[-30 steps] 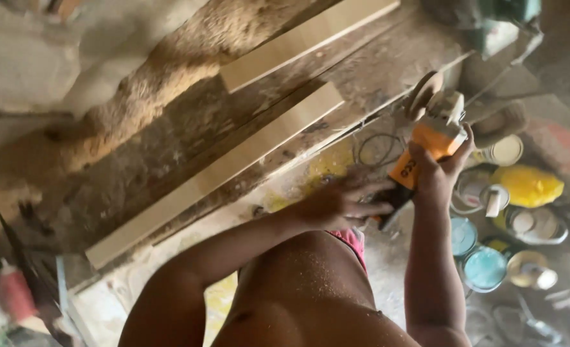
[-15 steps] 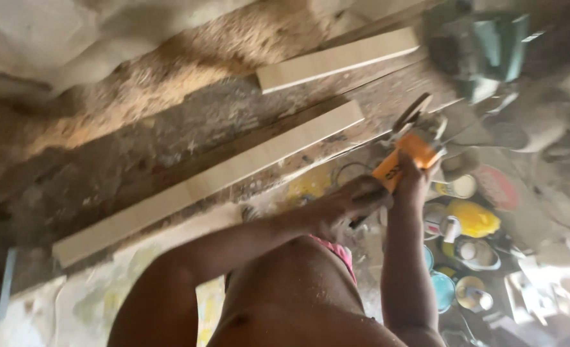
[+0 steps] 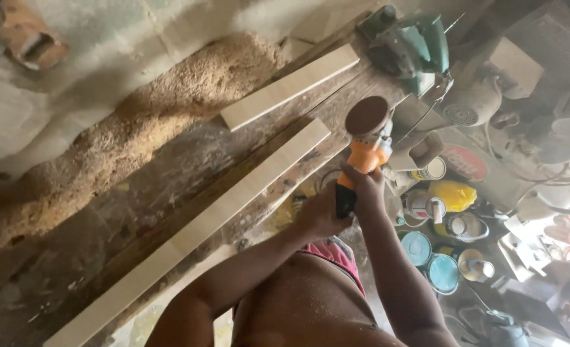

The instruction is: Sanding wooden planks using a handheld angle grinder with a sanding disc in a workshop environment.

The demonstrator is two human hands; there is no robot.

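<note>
Both hands, left [image 3: 320,215] and right [image 3: 365,186], grip an orange sander [image 3: 367,144] held off the surface's [image 3: 169,173] right edge, beside the long board's [image 3: 233,205] far end. Round paint tins [image 3: 442,273] and a yellow bag [image 3: 452,195] crowd the floor to the right.
</note>
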